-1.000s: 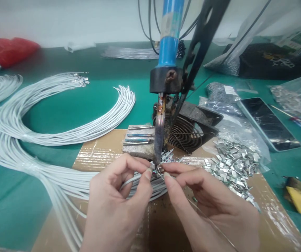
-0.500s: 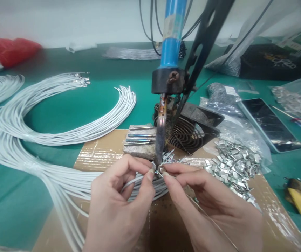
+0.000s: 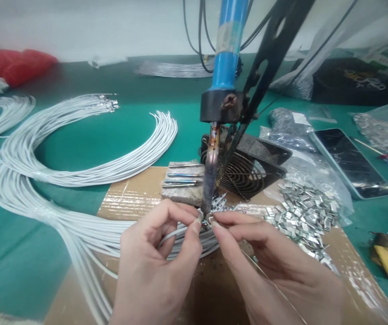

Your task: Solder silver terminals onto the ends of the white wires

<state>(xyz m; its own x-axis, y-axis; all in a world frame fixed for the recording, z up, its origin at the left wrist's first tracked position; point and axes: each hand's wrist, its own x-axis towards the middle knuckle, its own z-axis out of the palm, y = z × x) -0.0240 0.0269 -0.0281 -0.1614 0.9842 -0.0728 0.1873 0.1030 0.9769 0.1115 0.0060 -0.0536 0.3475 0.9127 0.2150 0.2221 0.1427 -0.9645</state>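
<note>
White cable (image 3: 172,234), gripped near its end between the left hand's (image 3: 161,259) thumb and fingers, at the centre, beside the dark tip of a blue-handled soldering iron (image 3: 226,67). The right hand (image 3: 275,257) pinches a small metal piece (image 3: 210,220) next to that end; a thin wire (image 3: 264,274) runs across this hand toward the lower right. Contact with the tip is too small to tell. A bundle of white cables (image 3: 92,228) lies partly on cardboard (image 3: 134,189), partly on the green surface (image 3: 105,142). Right of the iron are a black fan (image 3: 248,176), heaped silver clips (image 3: 305,210) and a phone (image 3: 352,162).
</note>
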